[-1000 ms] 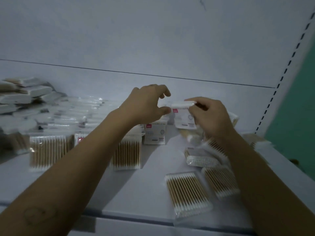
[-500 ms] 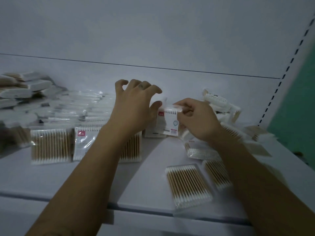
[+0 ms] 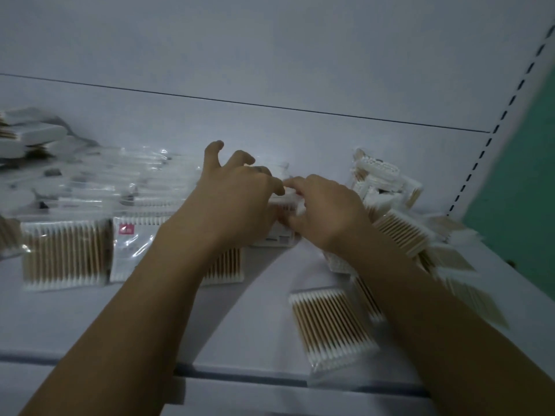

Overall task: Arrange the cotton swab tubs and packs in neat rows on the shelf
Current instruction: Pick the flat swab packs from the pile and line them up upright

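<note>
Right hand (image 3: 324,211): pinches the white pack (image 3: 280,237), thumb below, fingers on top.
Left hand (image 3: 237,199): fingers curled at the same pack's top; grip unclear.
White pack: upright, mid-shelf, toward the back.
Row of packs (image 3: 64,253): left, flat on the shelf (image 3: 150,319).
Loose pack (image 3: 332,325): near the front edge.
Heap (image 3: 387,187): right, back corner.

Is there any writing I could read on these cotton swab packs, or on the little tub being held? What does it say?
Pink label on the clear pack in the front row: white marks, too blurred to read.
White tub in the middle: a red strip and dark print, too blurred to read.
Other packs: no text shows. Nothing here is legible.
</note>
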Demonstrator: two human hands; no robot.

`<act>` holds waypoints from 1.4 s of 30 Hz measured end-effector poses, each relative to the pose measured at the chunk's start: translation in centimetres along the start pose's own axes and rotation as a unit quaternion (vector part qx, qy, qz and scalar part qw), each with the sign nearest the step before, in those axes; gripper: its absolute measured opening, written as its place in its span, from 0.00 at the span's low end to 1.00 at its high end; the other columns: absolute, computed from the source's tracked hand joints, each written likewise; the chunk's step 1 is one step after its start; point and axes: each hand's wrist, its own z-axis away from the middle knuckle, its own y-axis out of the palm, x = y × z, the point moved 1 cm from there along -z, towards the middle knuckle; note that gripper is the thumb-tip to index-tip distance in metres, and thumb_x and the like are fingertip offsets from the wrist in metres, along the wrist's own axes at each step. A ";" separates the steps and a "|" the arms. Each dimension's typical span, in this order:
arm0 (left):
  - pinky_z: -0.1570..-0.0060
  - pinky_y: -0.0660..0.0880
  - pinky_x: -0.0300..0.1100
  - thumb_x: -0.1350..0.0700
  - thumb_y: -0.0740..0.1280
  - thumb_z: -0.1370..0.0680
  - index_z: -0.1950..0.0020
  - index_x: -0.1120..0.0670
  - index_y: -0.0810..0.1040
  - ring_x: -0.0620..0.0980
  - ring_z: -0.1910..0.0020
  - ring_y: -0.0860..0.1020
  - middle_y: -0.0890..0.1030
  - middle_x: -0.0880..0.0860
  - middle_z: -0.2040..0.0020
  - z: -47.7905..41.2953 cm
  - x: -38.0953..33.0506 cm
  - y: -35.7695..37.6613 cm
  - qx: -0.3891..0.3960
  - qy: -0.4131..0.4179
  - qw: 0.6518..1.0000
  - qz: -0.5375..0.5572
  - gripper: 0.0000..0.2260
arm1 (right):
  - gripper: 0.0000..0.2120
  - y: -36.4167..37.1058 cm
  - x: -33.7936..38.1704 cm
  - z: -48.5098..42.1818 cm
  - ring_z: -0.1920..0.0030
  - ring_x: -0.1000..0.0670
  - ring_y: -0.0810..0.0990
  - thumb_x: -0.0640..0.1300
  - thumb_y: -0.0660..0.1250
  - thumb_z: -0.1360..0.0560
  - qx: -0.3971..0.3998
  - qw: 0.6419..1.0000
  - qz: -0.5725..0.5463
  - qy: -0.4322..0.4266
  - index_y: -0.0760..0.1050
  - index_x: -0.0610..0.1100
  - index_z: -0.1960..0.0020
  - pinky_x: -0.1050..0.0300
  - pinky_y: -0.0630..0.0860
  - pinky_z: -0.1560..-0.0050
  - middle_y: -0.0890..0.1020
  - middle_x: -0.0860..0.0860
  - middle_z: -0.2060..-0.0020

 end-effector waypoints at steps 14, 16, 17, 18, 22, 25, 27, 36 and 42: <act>0.31 0.49 0.61 0.39 0.56 0.20 0.36 0.46 0.77 0.54 0.30 0.65 0.75 0.47 0.35 0.2 -1.7 0.8 0.048 -0.007 0.999 -0.017 0.19 | 0.35 0.5 -3.7 0.4 0.36 0.48 0.74 0.59 0.74 0.32 0.164 0.983 0.061 0.061 0.70 0.50 0.29 0.53 0.72 0.39 0.76 0.50 0.35; 0.31 0.50 0.60 0.39 0.56 0.21 0.36 0.46 0.76 0.54 0.31 0.65 0.75 0.48 0.35 0.1 -1.7 0.8 0.044 -0.005 0.999 -0.016 0.19 | 0.28 0.8 -3.6 0.0 0.40 0.47 0.76 0.55 0.72 0.30 0.141 0.985 0.080 0.057 0.73 0.49 0.32 0.54 0.73 0.42 0.79 0.48 0.39; 0.31 0.50 0.60 0.39 0.57 0.21 0.37 0.46 0.76 0.54 0.31 0.66 0.76 0.48 0.36 0.1 -1.7 0.9 0.039 -0.004 0.999 -0.015 0.19 | 0.22 0.8 -3.6 -0.2 0.42 0.46 0.78 0.54 0.70 0.28 0.113 0.989 0.076 0.058 0.76 0.49 0.36 0.54 0.74 0.44 0.81 0.47 0.42; 0.32 0.50 0.60 0.39 0.57 0.21 0.37 0.46 0.76 0.55 0.32 0.66 0.76 0.49 0.37 0.1 -1.7 0.9 0.031 -0.004 0.999 -0.014 0.19 | 0.18 0.6 -3.8 -0.3 0.46 0.45 0.79 0.54 0.68 0.26 0.069 0.994 0.054 0.059 0.79 0.47 0.40 0.54 0.75 0.46 0.83 0.47 0.47; 0.35 0.53 0.57 0.39 0.59 0.22 0.36 0.45 0.75 0.54 0.33 0.67 0.77 0.49 0.37 0.2 -1.8 1.0 -0.002 -0.003 1.000 0.010 0.18 | 0.08 -1.8 -5.3 0.6 0.57 0.48 0.82 0.45 0.69 0.26 -0.128 0.974 -0.150 0.111 0.83 0.44 0.49 0.57 0.76 0.54 0.85 0.48 0.59; 0.39 0.55 0.53 0.39 0.59 0.22 0.32 0.44 0.71 0.53 0.35 0.68 0.76 0.48 0.36 0.0 -1.9 0.6 -0.061 -0.021 0.998 0.022 0.20 | 0.06 -2.9 -5.5 1.3 0.58 0.47 0.86 0.42 0.69 0.24 -0.107 0.909 -0.375 0.147 0.81 0.41 0.50 0.49 0.83 0.57 0.85 0.48 0.61; 0.41 0.56 0.51 0.40 0.60 0.22 0.31 0.45 0.69 0.53 0.37 0.70 0.76 0.48 0.37 -0.3 -1.8 -0.2 -0.119 -0.055 0.989 0.065 0.20 | 0.06 -3.4 -5.1 1.3 0.60 0.47 0.86 0.40 0.67 0.23 -0.095 0.891 -0.416 0.154 0.80 0.39 0.50 0.46 0.84 0.59 0.85 0.46 0.61; 0.37 0.57 0.48 0.42 0.66 0.23 0.22 0.43 0.56 0.51 0.32 0.66 0.69 0.49 0.29 -0.8 -2.1 -0.9 -0.158 -0.021 0.966 0.203 0.32 | 0.09 -4.1 -2.8 1.7 0.64 0.51 0.84 0.42 0.68 0.23 -0.066 0.875 -0.470 0.094 0.77 0.49 0.43 0.58 0.81 0.65 0.84 0.47 0.62; 0.42 0.70 0.48 0.38 0.68 0.26 0.31 0.46 0.71 0.46 0.48 0.78 0.81 0.45 0.47 -0.7 -1.5 -0.4 -0.098 0.018 0.973 0.210 0.27 | 0.22 -3.3 -1.9 1.6 0.58 0.51 0.85 0.49 0.76 0.34 -0.067 0.857 -0.507 0.062 0.71 0.49 0.44 0.58 0.82 0.57 0.85 0.48 0.59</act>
